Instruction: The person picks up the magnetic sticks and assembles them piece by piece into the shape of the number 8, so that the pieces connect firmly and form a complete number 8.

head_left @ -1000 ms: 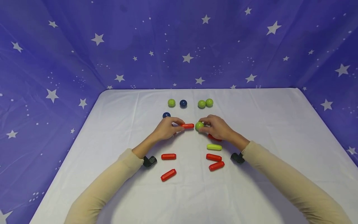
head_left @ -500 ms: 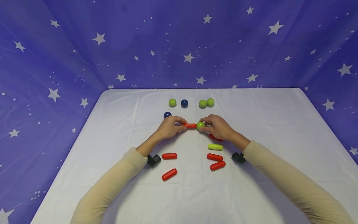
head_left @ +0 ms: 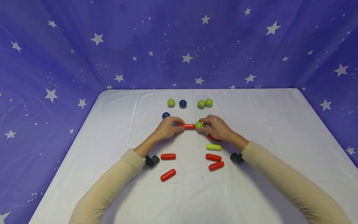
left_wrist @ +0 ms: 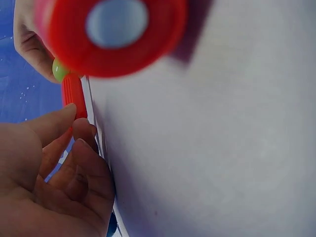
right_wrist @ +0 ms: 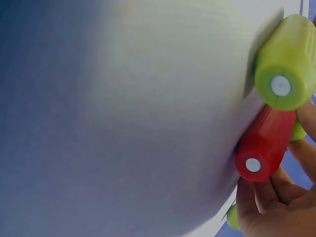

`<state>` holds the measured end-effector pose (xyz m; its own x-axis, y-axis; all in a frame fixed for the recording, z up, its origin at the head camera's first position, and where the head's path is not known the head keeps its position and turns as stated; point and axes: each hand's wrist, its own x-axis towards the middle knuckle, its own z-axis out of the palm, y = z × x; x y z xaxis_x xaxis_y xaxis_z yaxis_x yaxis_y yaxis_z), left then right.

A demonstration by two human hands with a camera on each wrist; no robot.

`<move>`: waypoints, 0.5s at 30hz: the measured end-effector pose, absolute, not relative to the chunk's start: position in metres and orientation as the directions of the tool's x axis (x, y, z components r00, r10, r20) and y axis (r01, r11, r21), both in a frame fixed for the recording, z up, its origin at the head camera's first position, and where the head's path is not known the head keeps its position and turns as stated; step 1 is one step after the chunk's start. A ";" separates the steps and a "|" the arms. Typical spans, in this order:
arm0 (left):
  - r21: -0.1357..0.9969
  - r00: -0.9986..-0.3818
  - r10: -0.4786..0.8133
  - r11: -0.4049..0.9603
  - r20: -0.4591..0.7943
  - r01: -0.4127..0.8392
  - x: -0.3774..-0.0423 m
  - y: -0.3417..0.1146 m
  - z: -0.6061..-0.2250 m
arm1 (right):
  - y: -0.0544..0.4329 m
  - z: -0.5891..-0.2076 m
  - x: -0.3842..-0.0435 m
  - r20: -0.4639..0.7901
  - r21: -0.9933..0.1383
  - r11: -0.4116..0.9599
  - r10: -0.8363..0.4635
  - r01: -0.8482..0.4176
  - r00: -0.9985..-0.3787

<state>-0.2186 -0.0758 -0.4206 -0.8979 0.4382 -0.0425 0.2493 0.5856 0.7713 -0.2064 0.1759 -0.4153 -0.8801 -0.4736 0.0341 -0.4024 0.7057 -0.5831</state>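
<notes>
Head view: the left hand (head_left: pixel 169 128) pinches a red rod (head_left: pixel 189 126) by its left end between thumb and fingertips, and the right hand (head_left: pixel 217 128) pinches a green ball (head_left: pixel 199 125) the same way. The rod's free end touches the ball, midway between the hands, above the white tabletop (head_left: pixel 279 124). In the left wrist view the rod again runs from the pinching fingers to the ball.

A near blue ball (head_left: pixel 166 115) sits just beyond the left hand, and a red piece (head_left: pixel 175 133) peeks out beneath it (too covered to make out its shape). A half-hidden red rod (head_left: pixel 214 137) lies under the right hand. Nearer the person come a yellow-green rod (head_left: pixel 213 147), a middle red rod (head_left: pixel 213 157) and a slanted red rod (head_left: pixel 216 166); the right wrist view shows pale discs in the ends of a yellow-green and a red one. On the left lie a level red rod (head_left: pixel 168 156) and a tilted red rod (head_left: pixel 168 175), apart.

Along the far edge stand a lone green ball (head_left: pixel 171 102), a far blue ball (head_left: pixel 183 104) and two paired green balls (head_left: pixel 201 104), before a starry purple backdrop (head_left: pixel 167 37).
</notes>
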 end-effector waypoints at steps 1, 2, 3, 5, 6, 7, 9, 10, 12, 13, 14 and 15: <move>0.770 -0.899 0.437 0.587 -0.041 0.250 -0.219 -0.076 -0.421 | 0.175 -0.415 -0.206 0.033 -0.582 0.707 -0.472 -0.401 -0.881; 0.770 -0.899 0.436 0.586 -0.040 0.250 -0.219 -0.077 -0.422 | 0.175 -0.415 -0.206 0.035 -0.580 0.708 -0.473 -0.403 -0.881; 0.771 -0.899 0.436 0.586 -0.040 0.250 -0.219 -0.077 -0.422 | 0.175 -0.415 -0.206 0.037 -0.579 0.709 -0.472 -0.404 -0.881; 0.772 -0.897 0.440 0.583 -0.039 0.253 -0.219 -0.077 -0.422 | 0.175 -0.415 -0.206 0.039 -0.578 0.709 -0.470 -0.404 -0.882; 0.773 -0.896 0.443 0.581 -0.038 0.254 -0.219 -0.077 -0.422 | 0.175 -0.415 -0.206 0.040 -0.579 0.709 -0.468 -0.402 -0.883; 0.774 -0.895 0.445 0.580 -0.037 0.255 -0.220 -0.077 -0.422 | 0.176 -0.415 -0.206 0.040 -0.579 0.709 -0.467 -0.401 -0.883; 0.776 -0.893 0.448 0.577 -0.036 0.257 -0.219 -0.077 -0.422 | 0.176 -0.415 -0.206 0.037 -0.582 0.710 -0.463 -0.396 -0.885; 0.776 -0.893 0.449 0.576 -0.036 0.258 -0.219 -0.077 -0.422 | 0.176 -0.415 -0.206 0.035 -0.584 0.710 -0.462 -0.393 -0.886; 0.776 -0.894 0.447 0.576 -0.036 0.256 -0.219 -0.077 -0.423 | 0.175 -0.415 -0.206 0.033 -0.584 0.712 -0.459 -0.390 -0.888; 0.777 -0.895 0.444 0.576 -0.037 0.254 -0.219 -0.077 -0.423 | 0.175 -0.415 -0.205 0.033 -0.584 0.712 -0.458 -0.389 -0.888; 0.777 -0.896 0.442 0.577 -0.038 0.252 -0.219 -0.077 -0.423 | 0.175 -0.416 -0.205 0.032 -0.585 0.713 -0.457 -0.388 -0.889; 0.777 -0.897 0.441 0.578 -0.040 0.250 -0.219 -0.077 -0.422 | 0.175 -0.416 -0.206 0.032 -0.584 0.713 -0.457 -0.388 -0.889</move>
